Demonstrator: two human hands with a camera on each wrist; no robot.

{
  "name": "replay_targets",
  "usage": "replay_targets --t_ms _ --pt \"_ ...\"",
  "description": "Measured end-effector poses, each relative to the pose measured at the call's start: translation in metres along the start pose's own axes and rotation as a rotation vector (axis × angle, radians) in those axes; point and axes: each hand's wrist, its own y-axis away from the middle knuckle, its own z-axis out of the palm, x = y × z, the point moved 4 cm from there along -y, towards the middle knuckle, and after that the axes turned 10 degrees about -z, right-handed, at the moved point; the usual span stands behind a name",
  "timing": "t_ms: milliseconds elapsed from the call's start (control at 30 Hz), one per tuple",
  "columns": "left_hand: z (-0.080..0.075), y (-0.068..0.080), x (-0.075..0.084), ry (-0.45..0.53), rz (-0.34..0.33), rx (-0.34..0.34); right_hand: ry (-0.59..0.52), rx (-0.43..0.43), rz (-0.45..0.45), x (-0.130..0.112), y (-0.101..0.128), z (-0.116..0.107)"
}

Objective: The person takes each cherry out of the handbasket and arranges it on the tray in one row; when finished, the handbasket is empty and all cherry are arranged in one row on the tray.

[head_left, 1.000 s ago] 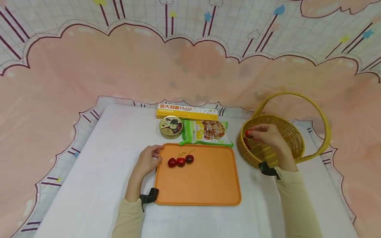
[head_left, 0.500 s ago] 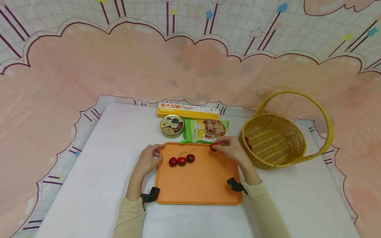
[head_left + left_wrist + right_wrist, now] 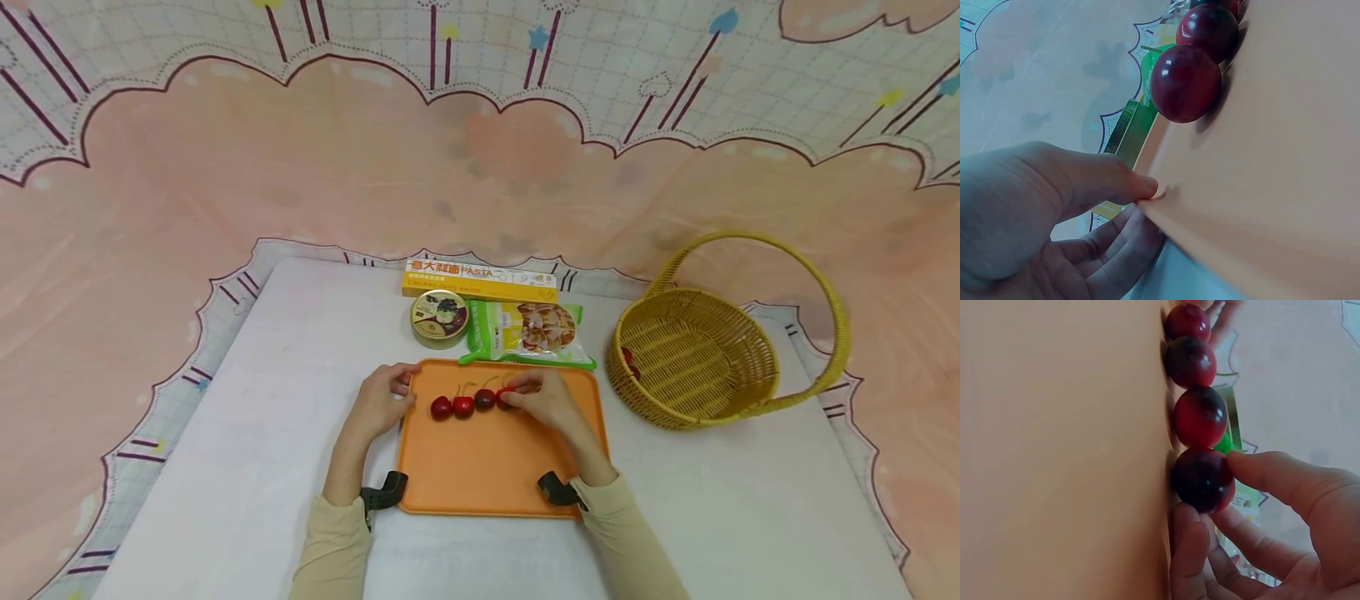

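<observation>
White tabletop, pink backdrop. I am pinching the fourth cherry (image 3: 506,397) in my right hand (image 3: 546,400), setting it on the orange tray (image 3: 495,467) beside three cherries (image 3: 462,406). My left hand (image 3: 381,402) is gripping the tray's edge. Risk: a nudge rolling the row apart.

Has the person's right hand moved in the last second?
Yes. The right hand has gone from the wicker basket leftward to the orange tray, where it pinches a fourth cherry beside the row of three.
</observation>
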Motion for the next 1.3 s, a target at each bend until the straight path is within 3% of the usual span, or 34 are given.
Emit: replay_targets --t_ms 333,500,733,900,1000,1133,1300 --pt "0.000 0.001 0.001 0.001 0.007 0.004 0.023 -0.065 -0.035 -0.002 0.003 -0.002" --pt "0.001 0.001 0.001 0.001 0.010 0.006 0.034 -0.039 -0.046 -0.002 0.004 -0.004" --pt "-0.001 0.002 0.004 0.002 0.012 0.003 0.190 0.032 0.052 -0.006 0.001 0.002" --pt "0.001 0.002 0.003 0.006 0.015 0.002 0.353 0.049 0.062 -0.013 -0.001 0.011" --pt "0.001 0.002 0.002 0.009 0.021 0.001 0.396 0.055 0.073 -0.015 -0.001 0.013" --pt "0.001 0.001 0.001 0.007 0.020 0.006 0.396 0.041 0.075 -0.015 0.001 0.014" --pt "0.000 0.001 0.002 0.006 0.025 0.004 0.321 0.015 0.050 -0.014 0.004 0.011"
